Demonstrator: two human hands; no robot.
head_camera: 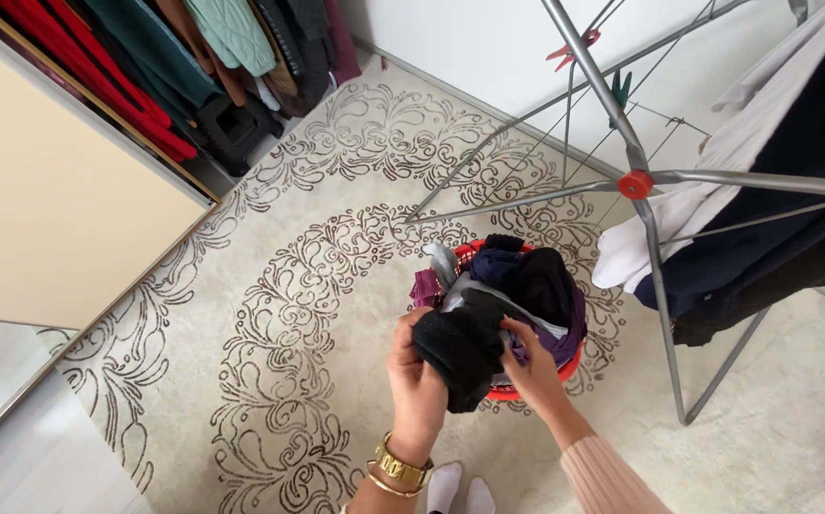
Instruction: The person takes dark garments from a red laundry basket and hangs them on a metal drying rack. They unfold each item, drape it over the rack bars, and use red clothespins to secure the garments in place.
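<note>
cream carpet with dark brown scroll pattern covers most of the floor, flat low pile. wardrobe at left, pale sliding door, hung clothes in red, teal, brown above it. grey metal drying rack at right, thin tube legs joined by a red hinge cap, draped with white and navy laundry, soft and limp; two pegs clipped on its lines near the top. red plastic basket sits on the carpet just beside the rack leg, round rim, heaped with dark, purple and grey clothes.

black garment, thick knit-looking, bunched into a lump, is held just above the near edge of the basket, between both hands. its long axis runs roughly up-down in the head view, lower end hanging toward the person. left hand is clamped on the garment's left side, fingers wrapped round the fabric, gold watch and bangle on the wrist. right hand pinches the garment's right edge, fingers closed on cloth, pink ribbed sleeve on the forearm. garment lies directly between them, touching both; left hand carries more of the bulk. white socks of the person show at the bottom edge.
</note>
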